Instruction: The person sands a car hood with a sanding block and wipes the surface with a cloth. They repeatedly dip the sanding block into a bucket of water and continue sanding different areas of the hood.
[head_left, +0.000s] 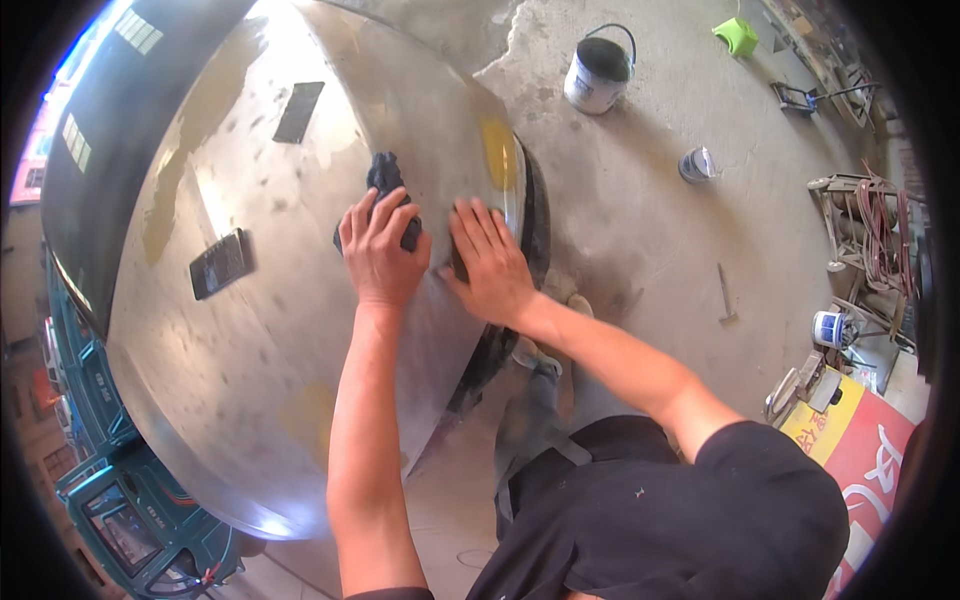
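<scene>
Under both my hands curves a car hood, bare metal in large part, with dull smudges and yellowish filler patches. My left hand is closed over a bunched dark cloth and presses it on the hood. Just to its right, my right hand lies flat near the hood's edge with its fingers stretched out. A dark bit shows between its thumb and fingers, too covered to name. A thin dark rectangular sheet rests farther up the hood. Lower left of it sits a dark rectangular block.
On the concrete floor stand a white bucket and a small grey pot. A long-handled tool lies nearer. A rack with reddish hoses and a red-yellow panel line the right. Teal vehicle parts stand lower left.
</scene>
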